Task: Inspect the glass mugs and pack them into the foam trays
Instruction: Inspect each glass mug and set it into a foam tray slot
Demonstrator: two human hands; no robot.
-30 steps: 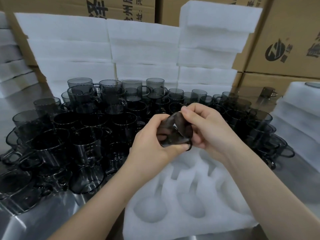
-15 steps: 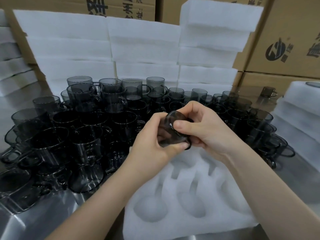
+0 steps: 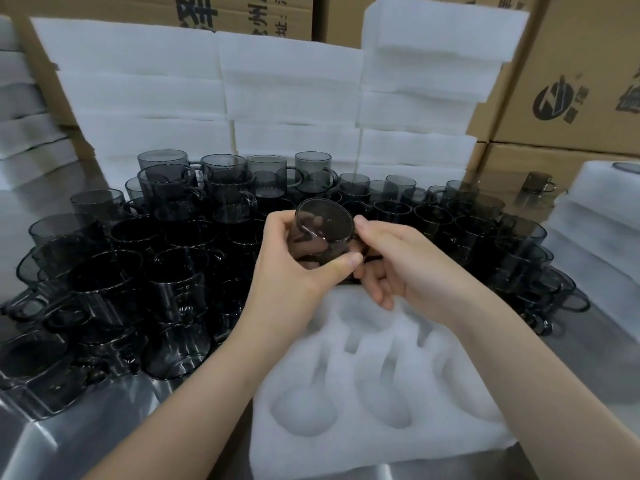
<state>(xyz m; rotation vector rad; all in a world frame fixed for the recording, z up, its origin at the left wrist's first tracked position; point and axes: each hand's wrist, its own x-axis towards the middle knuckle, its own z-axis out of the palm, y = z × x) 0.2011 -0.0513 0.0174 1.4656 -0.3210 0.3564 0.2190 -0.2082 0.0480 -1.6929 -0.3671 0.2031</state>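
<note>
At the near edge of the steel table (image 3: 69, 441), right of centre, lies a white foam tray (image 3: 374, 455) with its rounded pockets bare. Just above the tray's far edge, both hands hold one smoked glass mug (image 3: 323, 225), tilted so a round end faces the camera. The left hand (image 3: 291, 275) curls round the mug's body, with the thumb across the lower wall. The right hand (image 3: 401, 268) pinches the mug's right side: the thumb is at the rim and the fingers are curled beneath, by the handle.

Behind and to the left, a dense crowd of grey glass mugs (image 3: 173, 271) fills the table's middle, some stacked in two layers. Along the far edge stand piles of foam trays (image 3: 287, 81), with more foam (image 3: 595, 233) at the right edge. Printed cardboard cartons (image 3: 571, 81) rise behind it all, and a lone mug (image 3: 538, 183) sits near them.
</note>
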